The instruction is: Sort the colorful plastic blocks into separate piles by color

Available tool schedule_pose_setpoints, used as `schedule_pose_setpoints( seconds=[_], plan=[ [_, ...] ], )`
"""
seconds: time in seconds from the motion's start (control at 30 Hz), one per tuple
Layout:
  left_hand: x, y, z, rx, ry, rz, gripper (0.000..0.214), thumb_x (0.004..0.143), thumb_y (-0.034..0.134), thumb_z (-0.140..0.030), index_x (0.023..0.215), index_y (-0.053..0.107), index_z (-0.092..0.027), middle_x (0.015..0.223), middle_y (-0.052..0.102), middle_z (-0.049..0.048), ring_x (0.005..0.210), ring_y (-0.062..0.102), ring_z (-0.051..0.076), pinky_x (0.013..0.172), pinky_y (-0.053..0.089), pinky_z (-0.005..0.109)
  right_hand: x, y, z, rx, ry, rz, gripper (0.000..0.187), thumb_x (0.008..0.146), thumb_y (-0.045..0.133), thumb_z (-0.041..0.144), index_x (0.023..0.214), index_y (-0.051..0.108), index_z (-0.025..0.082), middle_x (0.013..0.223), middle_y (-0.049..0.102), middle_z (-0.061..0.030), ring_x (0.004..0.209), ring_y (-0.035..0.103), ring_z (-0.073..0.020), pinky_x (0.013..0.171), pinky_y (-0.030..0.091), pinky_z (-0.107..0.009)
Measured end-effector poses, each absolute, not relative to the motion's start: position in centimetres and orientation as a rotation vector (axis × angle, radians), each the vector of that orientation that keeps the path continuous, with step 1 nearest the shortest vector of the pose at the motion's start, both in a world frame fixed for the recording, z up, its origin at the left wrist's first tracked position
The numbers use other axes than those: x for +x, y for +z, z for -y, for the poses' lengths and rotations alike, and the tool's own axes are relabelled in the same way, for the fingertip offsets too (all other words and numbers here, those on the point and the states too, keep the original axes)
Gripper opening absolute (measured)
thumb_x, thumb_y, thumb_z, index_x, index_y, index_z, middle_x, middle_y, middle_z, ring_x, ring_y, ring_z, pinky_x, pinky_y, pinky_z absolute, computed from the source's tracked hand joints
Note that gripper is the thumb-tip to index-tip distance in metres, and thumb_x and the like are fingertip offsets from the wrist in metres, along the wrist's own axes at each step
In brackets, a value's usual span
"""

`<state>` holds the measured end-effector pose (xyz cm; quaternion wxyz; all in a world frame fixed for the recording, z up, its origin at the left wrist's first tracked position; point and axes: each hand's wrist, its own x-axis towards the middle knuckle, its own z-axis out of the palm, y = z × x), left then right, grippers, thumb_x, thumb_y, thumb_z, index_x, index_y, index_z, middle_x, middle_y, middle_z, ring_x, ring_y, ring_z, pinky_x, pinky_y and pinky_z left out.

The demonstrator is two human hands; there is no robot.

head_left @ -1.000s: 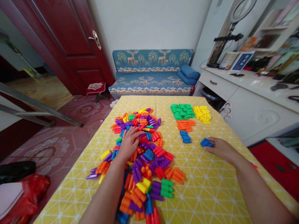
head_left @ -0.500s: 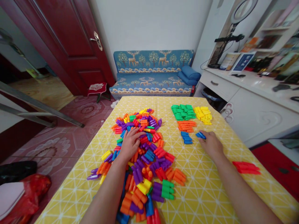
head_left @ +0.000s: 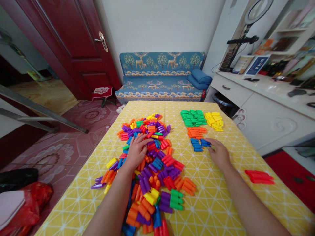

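Blue block (head_left: pixel 205 143) in the right hand (head_left: pixel 220 155), at the blue row (head_left: pixel 196 146).
The right hand, the nearer one, pinches the blue block at its fingertips; the block lies immediately left of them, long axis roughly sideways, far end at the blue row's right edge; contact cannot be confirmed. The left hand (head_left: pixel 138 150) rests palm down on the mixed pile (head_left: pixel 147 172), fingers extended and loosely spread, no grasped piece visible. Beyond the blue row lies the orange row (head_left: pixel 196 132).
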<state>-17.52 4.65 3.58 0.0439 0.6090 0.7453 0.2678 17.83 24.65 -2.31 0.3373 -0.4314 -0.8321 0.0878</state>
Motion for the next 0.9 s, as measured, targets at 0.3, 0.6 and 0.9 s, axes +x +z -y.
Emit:
schedule_pose_setpoints(
  seconds=[0.3, 0.6, 0.9],
  plan=[
    [-17.5, 3.6, -4.6, 1.862, 0.817, -2.279, 0.046, 0.084, 0.04, -0.014, 0.118, 0.065, -0.033, 0.14, 0.052, 0.002, 0.135, 0.04, 0.026, 0.113, 0.02, 0.059, 15.8, -0.8, -22.7, -0.918, 0.142, 2.202, 0.036, 0.087, 0.049, 0.025, 0.12, 0.063, 0.025, 0.123, 0.063, -0.0074, 0.117, 0.052, -0.0253, 0.102, 0.04, -0.049],
    [-17.6, 3.5, -4.7, 1.876, 0.826, -2.272, 0.046, 0.084, 0.04, -0.013, 0.118, 0.065, -0.032, 0.139, 0.053, 0.0029, 0.135, 0.04, 0.026, 0.113, 0.02, 0.06, 14.3, -0.9, -21.8, -0.955, 0.077, 2.348, 0.035, 0.087, 0.056, 0.037, 0.119, 0.064, 0.026, 0.118, 0.057, -0.0095, 0.108, 0.048, -0.0263, 0.096, 0.044, -0.044],
    [-17.6, 3.4, -4.7, 1.868, 0.817, -2.28, 0.047, 0.084, 0.041, -0.013, 0.118, 0.065, -0.034, 0.139, 0.052, 0.0018, 0.135, 0.04, 0.026, 0.113, 0.02, 0.06, 14.8, -0.9, -21.4, -0.953, 0.082, 2.369, 0.034, 0.088, 0.054, 0.036, 0.119, 0.063, 0.024, 0.118, 0.055, -0.0098, 0.108, 0.048, -0.026, 0.096, 0.042, -0.044]
  ],
)
